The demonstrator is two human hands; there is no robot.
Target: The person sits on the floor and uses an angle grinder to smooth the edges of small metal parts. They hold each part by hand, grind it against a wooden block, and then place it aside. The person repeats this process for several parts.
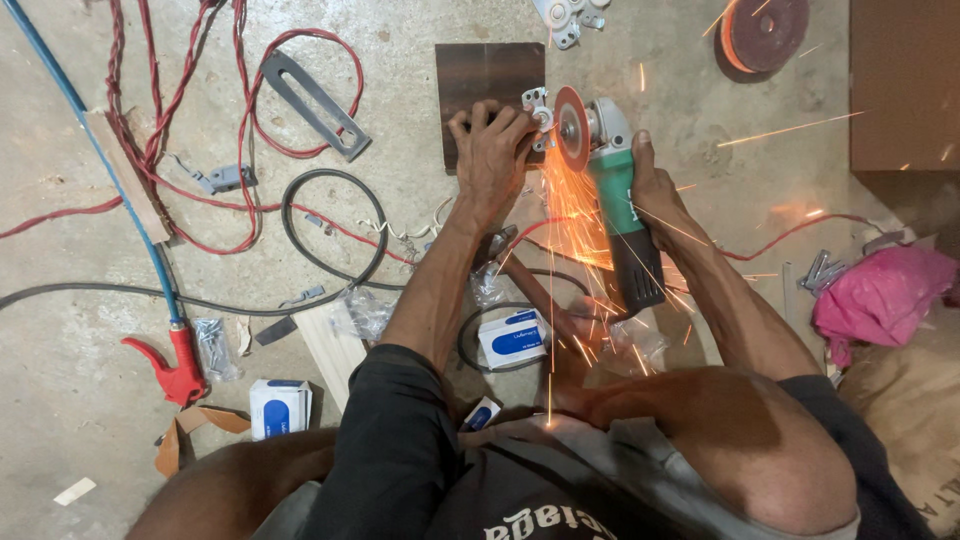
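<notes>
So I'm mid-grind: right hand [650,175] gripping the grinder [615,190], left hand [492,150] pinning the bracket [535,100]; next needs steady pressure.

Dark short sleeves, grey shirt, bare forearms

place: workshop | signs: concrete floor [420,215], angle grinder [612,190] sparks, red cables [190,90]

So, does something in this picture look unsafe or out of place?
Yes. The bare left hand pins a small silver metal bracket on a dark wooden board, right beside the spinning orange disc of the green angle grinder that the right hand holds. Sparks spray toward the person's bare legs; neither hand wears a glove.
</notes>
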